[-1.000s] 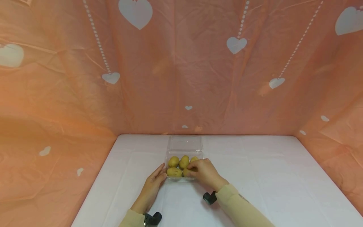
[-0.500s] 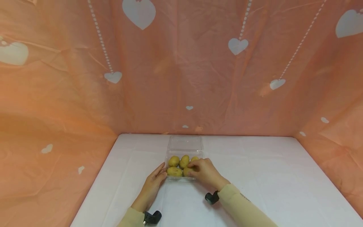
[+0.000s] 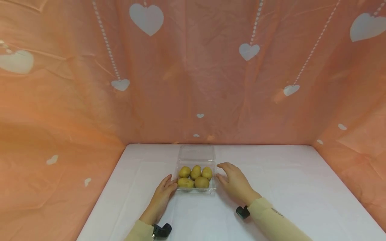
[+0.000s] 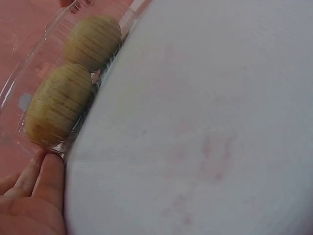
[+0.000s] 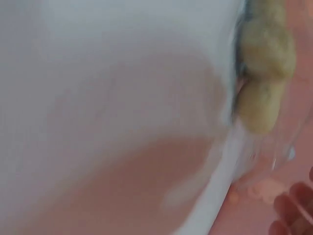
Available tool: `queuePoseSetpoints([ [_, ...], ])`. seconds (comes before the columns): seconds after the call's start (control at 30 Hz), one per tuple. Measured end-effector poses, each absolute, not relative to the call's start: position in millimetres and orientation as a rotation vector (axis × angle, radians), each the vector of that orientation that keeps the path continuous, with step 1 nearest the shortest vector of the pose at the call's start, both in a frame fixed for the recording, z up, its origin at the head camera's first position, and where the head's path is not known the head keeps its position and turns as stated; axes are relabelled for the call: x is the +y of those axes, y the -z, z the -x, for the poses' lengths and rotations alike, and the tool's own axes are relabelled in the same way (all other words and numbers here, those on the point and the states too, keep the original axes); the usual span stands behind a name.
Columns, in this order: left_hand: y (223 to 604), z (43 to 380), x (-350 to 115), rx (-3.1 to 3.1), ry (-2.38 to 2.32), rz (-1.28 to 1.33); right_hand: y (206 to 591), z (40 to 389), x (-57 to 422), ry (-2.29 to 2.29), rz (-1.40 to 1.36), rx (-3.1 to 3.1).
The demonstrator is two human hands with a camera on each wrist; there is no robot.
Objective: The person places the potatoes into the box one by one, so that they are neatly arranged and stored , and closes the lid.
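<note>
A clear plastic clamshell box (image 3: 212,182) lies on the table with its lid (image 3: 196,153) folded back, away from the person. Inside are several yellowish potatoes in two rows; an oval front-left potato (image 3: 185,182) sits beside a rounder front-right potato (image 3: 201,182). My left hand (image 3: 162,196) has its fingers extended, and in the left wrist view the left fingertips (image 4: 50,169) are right at the box's end wall. Just off the box's right side, my right hand (image 3: 236,184) holds nothing, thumb and fingers spread apart. The right wrist view is blurred.
The white-covered table (image 3: 271,174) extends to both sides of the box. Behind it hangs an orange curtain (image 3: 193,83) with white hearts, which also encloses the left and right sides. A small black device (image 3: 162,231) is worn at each wrist.
My right hand has let go of the front-right potato and moved right, out of the box, its fingers spreading. That potato now shows whole. The left hand has stayed at the box's left side.
</note>
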State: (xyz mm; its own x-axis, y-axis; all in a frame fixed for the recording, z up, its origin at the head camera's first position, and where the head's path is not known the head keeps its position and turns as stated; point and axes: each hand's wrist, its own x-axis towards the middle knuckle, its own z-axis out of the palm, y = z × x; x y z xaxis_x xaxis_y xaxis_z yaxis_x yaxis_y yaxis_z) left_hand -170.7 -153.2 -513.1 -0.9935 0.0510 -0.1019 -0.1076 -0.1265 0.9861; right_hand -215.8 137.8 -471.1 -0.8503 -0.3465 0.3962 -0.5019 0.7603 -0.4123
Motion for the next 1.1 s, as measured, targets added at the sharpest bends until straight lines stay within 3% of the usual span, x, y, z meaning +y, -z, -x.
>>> queuePoseSetpoints([
  [0.3, 497, 174, -161, 2.503, -1.950, -0.058, 471, 214, 161, -0.494, -0.610, -2.728],
  [0.67, 488, 192, -173, 2.644, -1.789, -0.108, 479, 222, 165, -0.559, -0.590, -2.724],
  [1.1, 478, 242, -175, 2.424, -1.927, 0.072, 484, 253, 137, -1.124, -0.293, -2.818],
])
